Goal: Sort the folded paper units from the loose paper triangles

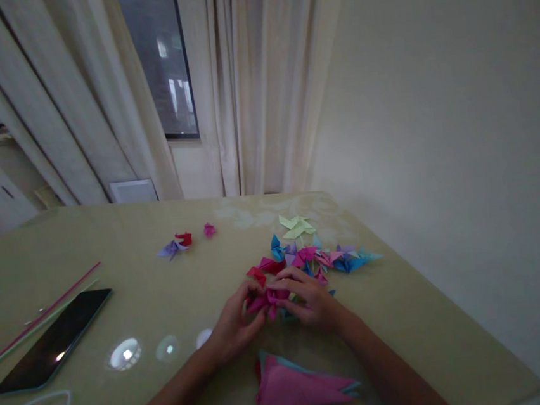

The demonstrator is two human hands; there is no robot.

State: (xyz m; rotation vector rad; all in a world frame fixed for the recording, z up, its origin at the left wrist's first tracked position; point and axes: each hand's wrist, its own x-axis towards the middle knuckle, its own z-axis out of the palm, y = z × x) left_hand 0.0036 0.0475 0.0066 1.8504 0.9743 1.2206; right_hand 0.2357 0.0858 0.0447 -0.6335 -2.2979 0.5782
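Note:
Between my two hands is a magenta folded-paper piece (pixel 272 296), gripped from both sides just above the table. My left hand (pixel 238 317) pinches its left side with thumb and fingers. On the right side, the fingers of my right hand (pixel 305 296) close over it and partly hide it. Right behind my hands lies a loose pile of origami pieces (pixel 306 256) in pink, red, blue and purple, with a pale green one (pixel 297 226) at its far end. Nearer to me, between my forearms, rests a stack of folded pink and light-blue paper (pixel 300 387).
A black tablet (pixel 54 341) lies at the left beside a thin pink stick (pixel 51 307) and a pale green one. A white cable (pixel 36 401) curls at the front left. Farther back are a purple origami piece (pixel 173 248), a red one (pixel 184 239) and a small pink one (pixel 209 230).

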